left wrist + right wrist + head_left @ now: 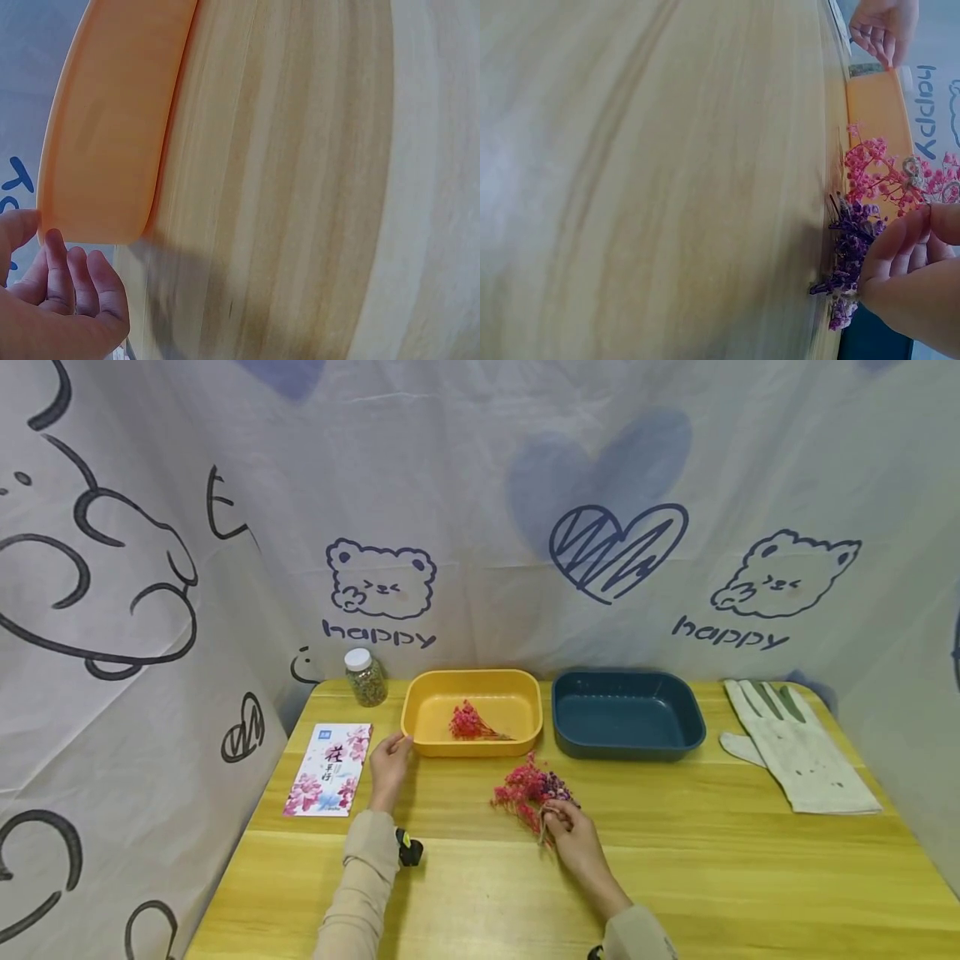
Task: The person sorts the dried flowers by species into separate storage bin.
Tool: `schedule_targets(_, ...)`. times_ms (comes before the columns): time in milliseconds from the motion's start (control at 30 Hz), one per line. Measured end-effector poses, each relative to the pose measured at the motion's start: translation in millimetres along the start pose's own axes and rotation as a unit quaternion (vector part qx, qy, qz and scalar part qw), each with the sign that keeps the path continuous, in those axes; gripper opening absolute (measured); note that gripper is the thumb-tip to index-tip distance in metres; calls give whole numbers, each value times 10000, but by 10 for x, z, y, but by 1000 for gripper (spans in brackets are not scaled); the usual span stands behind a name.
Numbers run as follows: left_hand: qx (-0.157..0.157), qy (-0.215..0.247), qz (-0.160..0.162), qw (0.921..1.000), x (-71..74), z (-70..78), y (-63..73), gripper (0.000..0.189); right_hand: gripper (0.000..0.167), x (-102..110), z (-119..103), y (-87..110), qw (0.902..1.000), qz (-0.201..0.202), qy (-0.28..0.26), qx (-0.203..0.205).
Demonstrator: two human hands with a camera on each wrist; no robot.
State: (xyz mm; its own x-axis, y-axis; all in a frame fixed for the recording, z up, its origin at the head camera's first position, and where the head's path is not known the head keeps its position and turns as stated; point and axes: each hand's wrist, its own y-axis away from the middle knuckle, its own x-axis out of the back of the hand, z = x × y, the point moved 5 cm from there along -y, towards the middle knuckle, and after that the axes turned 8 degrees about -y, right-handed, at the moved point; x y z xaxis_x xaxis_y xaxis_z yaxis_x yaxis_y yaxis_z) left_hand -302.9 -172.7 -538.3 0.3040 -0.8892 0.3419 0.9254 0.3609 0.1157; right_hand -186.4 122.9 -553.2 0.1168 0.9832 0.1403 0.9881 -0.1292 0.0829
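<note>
My left hand (390,768) pinches the near left corner of a yellow tray (472,748), thumb and forefinger at its rim. Inside that tray lies a small bunch of pink dried flowers (467,722), stems pointing right. Just in front of the tray, my right hand (576,842) pinches a string-tied bunch of pink dried flowers (517,791) by its stems. Purple dried flowers (855,244) hang beside the pink ones below the right fingers, in the right wrist view. The left wrist view shows the tray's outer wall (112,135) above the left fingers.
A dark blue tray (628,750) stands right of the yellow one. White work gloves (813,760) lie at the far right. On the left are a white-lidded jar (366,681) and a flower-printed card (327,770). A printed cloth (480,527) hangs behind the wooden table (480,893).
</note>
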Motion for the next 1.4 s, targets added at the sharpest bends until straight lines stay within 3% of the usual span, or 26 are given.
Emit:
schedule_targets(333, -77, -14, 124, 9999, 3, -15, -24, 36, 20, -24, -16, 18, 9988, -136, -455, -115)
schedule_targets(533, -86, 58, 129, 9999, 3, -26, -36, 36, 23, -41, -10, 19, 9977, -215, -643, 35)
schedule_targets(767, -39, 91, 109, 9999, 1, -26, -26, 37, 30, -42, -22, 26, 9947, -216, -1001, -81)
schedule_targets(1033, -29, 77, 72, 9999, -7, -19, -18, 37, 32, -21, -65, 35, 9961, -238, -838, 153)
schedule_targets(1400, 15, 63, 70, 10000, -2, -21, -18, 37, 30, -14, -136, -17, 9976, -159, -673, -37)
